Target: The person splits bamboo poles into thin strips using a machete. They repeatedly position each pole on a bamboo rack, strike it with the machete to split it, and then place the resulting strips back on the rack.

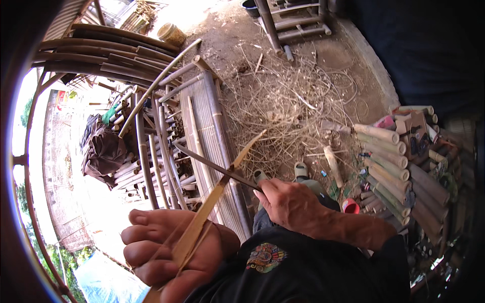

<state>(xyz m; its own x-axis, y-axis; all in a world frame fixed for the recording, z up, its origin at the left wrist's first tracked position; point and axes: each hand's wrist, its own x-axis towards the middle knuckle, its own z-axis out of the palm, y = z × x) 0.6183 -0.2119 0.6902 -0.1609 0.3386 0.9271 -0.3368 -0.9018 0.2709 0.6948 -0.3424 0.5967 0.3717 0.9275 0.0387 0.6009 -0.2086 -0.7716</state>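
Note:
My left hand (169, 252) grips a thin flat bamboo strip (222, 187) that runs up and to the right from the lower left. My right hand (288, 202) holds the handle of a long dark knife (212, 164), whose blade lies across the strip and meets it near its middle. The strip's tip ends above the dry shavings. My dark trousers (303, 267) fill the lower middle, beneath both hands.
Cut bamboo tubes (389, 161) are stacked at the right. A woven bamboo panel (207, 146) and long poles (146, 146) lie to the left. Dry shavings (288, 96) cover the dirt ground ahead. A wooden frame (293, 25) stands at the top.

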